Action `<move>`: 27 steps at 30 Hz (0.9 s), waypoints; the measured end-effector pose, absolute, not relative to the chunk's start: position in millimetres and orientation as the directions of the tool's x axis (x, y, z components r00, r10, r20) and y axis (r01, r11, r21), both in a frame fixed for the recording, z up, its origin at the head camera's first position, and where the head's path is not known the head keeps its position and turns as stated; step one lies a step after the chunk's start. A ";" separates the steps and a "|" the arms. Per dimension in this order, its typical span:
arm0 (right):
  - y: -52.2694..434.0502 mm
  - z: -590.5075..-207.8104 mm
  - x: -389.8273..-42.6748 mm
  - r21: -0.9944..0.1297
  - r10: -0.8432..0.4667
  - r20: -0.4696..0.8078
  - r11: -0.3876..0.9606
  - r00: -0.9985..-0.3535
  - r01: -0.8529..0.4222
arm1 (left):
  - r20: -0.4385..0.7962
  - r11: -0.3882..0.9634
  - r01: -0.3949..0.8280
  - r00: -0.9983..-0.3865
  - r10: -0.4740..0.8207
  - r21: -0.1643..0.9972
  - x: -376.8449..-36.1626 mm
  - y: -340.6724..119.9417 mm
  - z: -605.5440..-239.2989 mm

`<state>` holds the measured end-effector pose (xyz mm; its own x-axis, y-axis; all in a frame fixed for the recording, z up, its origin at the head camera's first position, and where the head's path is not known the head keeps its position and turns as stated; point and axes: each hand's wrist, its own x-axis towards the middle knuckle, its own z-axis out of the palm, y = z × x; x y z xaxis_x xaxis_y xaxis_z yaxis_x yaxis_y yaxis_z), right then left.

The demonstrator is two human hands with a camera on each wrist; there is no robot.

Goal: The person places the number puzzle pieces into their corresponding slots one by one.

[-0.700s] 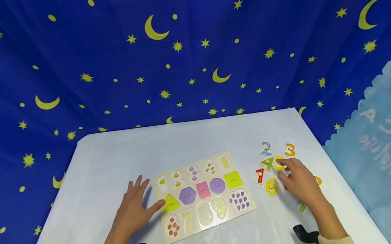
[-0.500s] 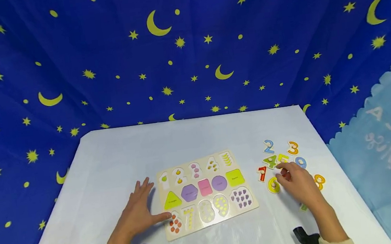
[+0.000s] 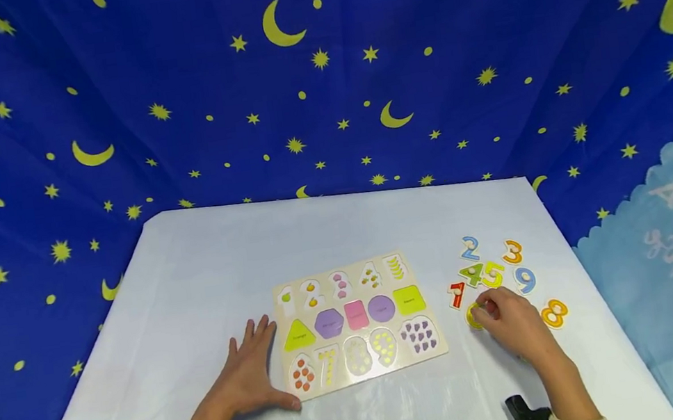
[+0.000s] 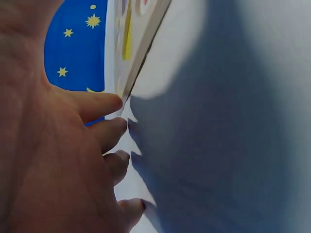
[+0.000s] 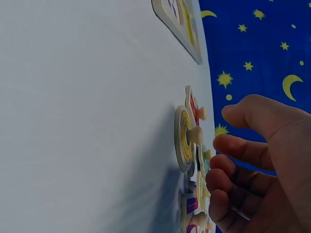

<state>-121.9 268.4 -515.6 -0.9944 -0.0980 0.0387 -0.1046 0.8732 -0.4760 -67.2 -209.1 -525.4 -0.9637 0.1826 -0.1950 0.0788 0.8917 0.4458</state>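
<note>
My left hand [image 3: 246,375] spreads its fingers along the left side of a wooden puzzle board [image 3: 355,285], thumb at the board's near left corner. In the left wrist view its fingertips [image 4: 116,127] line up by the board's edge. My right hand [image 3: 517,324] hovers at a yellow number 6 puzzle piece [image 3: 473,318], partly covering it in the head view. From the right wrist, a gap shows between the loosely bent fingers and the piece's wooden knob [image 5: 195,135]. Around it lie a red 1 [image 3: 457,295], a green 4 [image 3: 472,274] and a yellow 5 [image 3: 493,274].
Farther back are a blue 2 [image 3: 470,247] and an orange 3 [image 3: 512,251]. A blue 9 [image 3: 525,279] and an orange 8 [image 3: 554,313] lie beyond my right hand. Everything sits on a white-covered table [image 3: 222,252] before a blue starry cloth [image 3: 199,66].
My right hand has shifted from over the yellow 5 toward the yellow 6. My left thumb has slid from beside the triangle down to the board's near corner. The head view has tilted slightly.
</note>
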 end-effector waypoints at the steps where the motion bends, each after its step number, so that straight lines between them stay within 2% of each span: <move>1: 268.3 -515.6 -120.8 -0.472 -0.096 0.039 0.876 -0.995 -0.103 | -0.200 0.894 0.082 -0.962 0.186 0.441 -67.3 -208.5 -525.4; 9: 268.3 -519.4 -117.2 -0.463 -0.097 0.026 0.881 -0.995 -0.098 | -0.169 0.894 0.107 -0.966 0.198 0.435 -69.8 -204.3 -520.9; 20: 262.9 -528.6 -115.5 -0.450 -0.067 0.116 0.886 -0.991 -0.113 | -0.115 0.892 0.136 -0.972 0.204 0.431 -68.1 -205.0 -529.5; 27: 257.2 -532.8 -116.2 -0.458 -0.063 0.106 0.883 -0.992 -0.105 | -0.138 0.892 0.125 -0.969 0.203 0.434 -64.2 -207.4 -533.1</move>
